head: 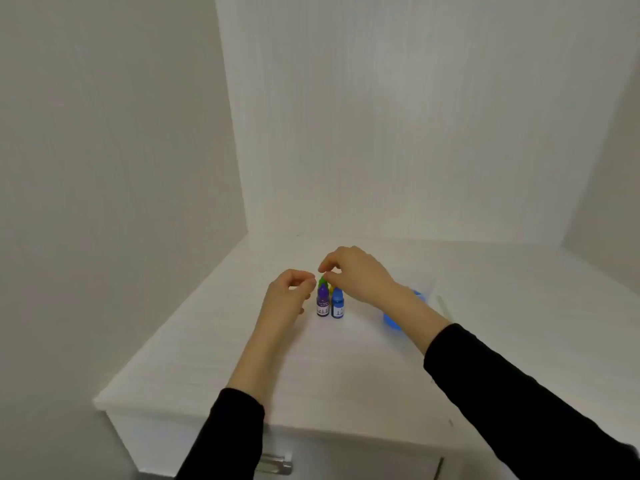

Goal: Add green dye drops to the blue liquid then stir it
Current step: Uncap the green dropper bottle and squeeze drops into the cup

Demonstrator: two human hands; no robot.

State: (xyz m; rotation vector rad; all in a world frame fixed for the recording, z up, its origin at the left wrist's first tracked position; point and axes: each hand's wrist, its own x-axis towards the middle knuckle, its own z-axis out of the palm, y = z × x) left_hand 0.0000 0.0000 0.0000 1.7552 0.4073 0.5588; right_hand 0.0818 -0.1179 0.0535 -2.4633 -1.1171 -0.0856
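Several small dye bottles stand together mid-table: a purple one point(322, 303) and a blue one point(337, 304) in front, and behind them a green bottle point(322, 282) with a bit of a yellow one point(331, 289) showing. My right hand point(356, 275) reaches over them from the right, its fingertips pinched on the top of the green bottle. My left hand point(289, 296) hovers just left of the bottles, fingers loosely curled and holding nothing. A cup of blue liquid point(391, 322) stands to the right, mostly hidden by my right forearm.
The bottles stand on a white table point(207, 341) set in a corner between pale walls. A pale thin stick point(445, 306) lies right of the cup. A drawer with a metal handle point(275, 462) sits below the table's front edge.
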